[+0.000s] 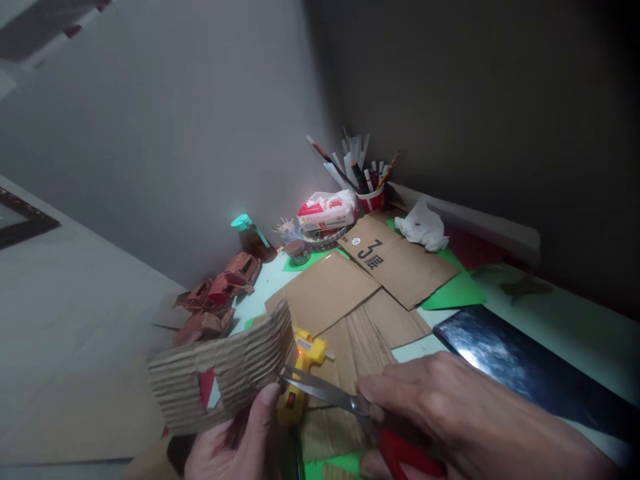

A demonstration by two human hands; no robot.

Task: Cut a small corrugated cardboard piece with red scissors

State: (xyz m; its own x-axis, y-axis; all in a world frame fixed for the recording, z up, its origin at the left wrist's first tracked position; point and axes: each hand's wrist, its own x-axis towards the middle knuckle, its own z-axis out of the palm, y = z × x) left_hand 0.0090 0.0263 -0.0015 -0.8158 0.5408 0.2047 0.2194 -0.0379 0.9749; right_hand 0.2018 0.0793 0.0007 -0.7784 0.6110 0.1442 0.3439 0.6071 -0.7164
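Note:
My left hand holds a ribbed piece of corrugated cardboard with a rectangular hole cut in it, thumb pressed on its lower right edge. My right hand grips red-handled scissors, whose blades are slightly apart and point left at the cardboard's right edge. A yellow glue gun lies on the table just behind the blades.
Flat cardboard sheets and green paper cover the table. A cup of pens and brushes, a white-and-red packet, a teal-capped bottle, crumpled tissue, reddish cardboard models and a dark glossy board surround them.

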